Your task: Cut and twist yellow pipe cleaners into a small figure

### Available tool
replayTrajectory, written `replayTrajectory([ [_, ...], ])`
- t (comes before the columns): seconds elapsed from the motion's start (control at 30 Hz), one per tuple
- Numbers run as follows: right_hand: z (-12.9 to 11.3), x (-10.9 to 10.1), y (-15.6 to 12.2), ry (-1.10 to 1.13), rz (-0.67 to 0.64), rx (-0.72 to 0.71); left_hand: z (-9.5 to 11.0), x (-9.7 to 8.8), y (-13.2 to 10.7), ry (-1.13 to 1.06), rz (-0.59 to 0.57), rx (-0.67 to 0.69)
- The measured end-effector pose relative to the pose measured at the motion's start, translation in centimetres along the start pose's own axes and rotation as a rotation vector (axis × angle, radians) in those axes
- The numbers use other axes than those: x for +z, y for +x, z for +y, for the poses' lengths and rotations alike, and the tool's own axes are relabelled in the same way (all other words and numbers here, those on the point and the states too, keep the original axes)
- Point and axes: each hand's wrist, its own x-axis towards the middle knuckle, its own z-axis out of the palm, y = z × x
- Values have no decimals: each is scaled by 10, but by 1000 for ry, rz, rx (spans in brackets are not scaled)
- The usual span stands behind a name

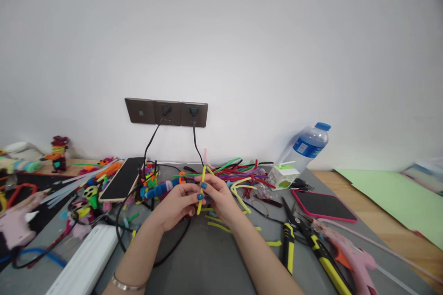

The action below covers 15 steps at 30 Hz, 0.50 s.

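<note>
A yellow pipe cleaner [199,206] stands nearly upright between my two hands, its ends showing above and below the fingers. My left hand [177,203] pinches it between thumb and fingers, low on its length. Just above, my right hand [218,197] grips the same piece with thumb and fingertips. Short cut yellow pipe cleaners [218,226] lie on the grey mat under and behind my hands. Beyond my left hand lies a blue coiled pipe-cleaner piece [158,191]. A tangle of red, green and purple pipe cleaners [238,173] spreads behind my right hand.
To the right are pliers [320,251], a pink glue gun [353,258], a pink-edged phone [325,205], a small carton [283,175] and a water bottle [309,147]. At left lie a white power strip [86,258], another phone [122,179] and black cables [118,221] running to wall sockets [166,113].
</note>
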Motion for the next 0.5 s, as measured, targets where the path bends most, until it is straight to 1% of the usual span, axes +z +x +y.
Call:
replayTrajectory([
  [0.07, 0, 1, 0, 4, 22, -21, 2, 1, -3, -2, -37, -18],
  [0.17, -1, 2, 1, 22, 99, -103, 3, 3, -3, -33, -13, 19],
  [0.3, -1, 3, 2, -1, 118, -167, 2, 2, 2, -83, 78, 76],
  [0.5, -1, 4, 3, -175, 116, -282, 1, 3, 8, -201, 215, 207],
])
